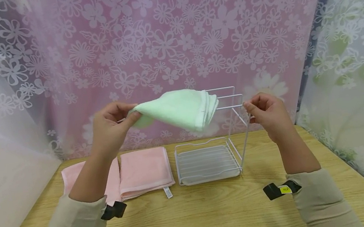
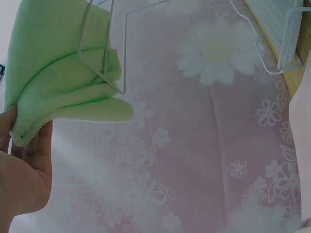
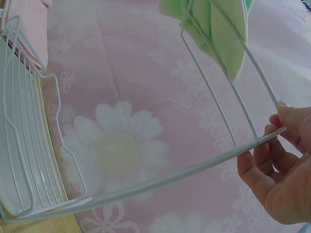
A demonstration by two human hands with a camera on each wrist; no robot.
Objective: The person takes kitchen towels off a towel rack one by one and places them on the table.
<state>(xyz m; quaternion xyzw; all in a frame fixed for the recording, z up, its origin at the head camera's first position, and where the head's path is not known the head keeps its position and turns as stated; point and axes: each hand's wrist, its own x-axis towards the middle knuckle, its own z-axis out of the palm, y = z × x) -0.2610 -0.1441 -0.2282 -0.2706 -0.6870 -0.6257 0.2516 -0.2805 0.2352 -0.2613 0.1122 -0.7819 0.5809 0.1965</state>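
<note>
My left hand point(image 1: 107, 131) pinches one end of a folded light green towel point(image 1: 177, 108) between thumb and fingers. The towel is held up in the air, its layered edge pointing right. It hides the left ends of the upper bars of a white wire rack point(image 1: 230, 107). In the right wrist view the towel point(image 3: 228, 43) overlaps these bars; whether it rests on them I cannot tell. My right hand point(image 1: 269, 115) grips the rack's upper right corner between thumb and fingers, also seen in the right wrist view.
Two folded pink towels lie on the wooden table; the right one point(image 1: 144, 171) has a white tag, while the left one point(image 1: 112, 184) is partly behind my left forearm. The rack's wire base holds a pale tray point(image 1: 207, 161). A flowered curtain point(image 1: 164, 45) hangs behind.
</note>
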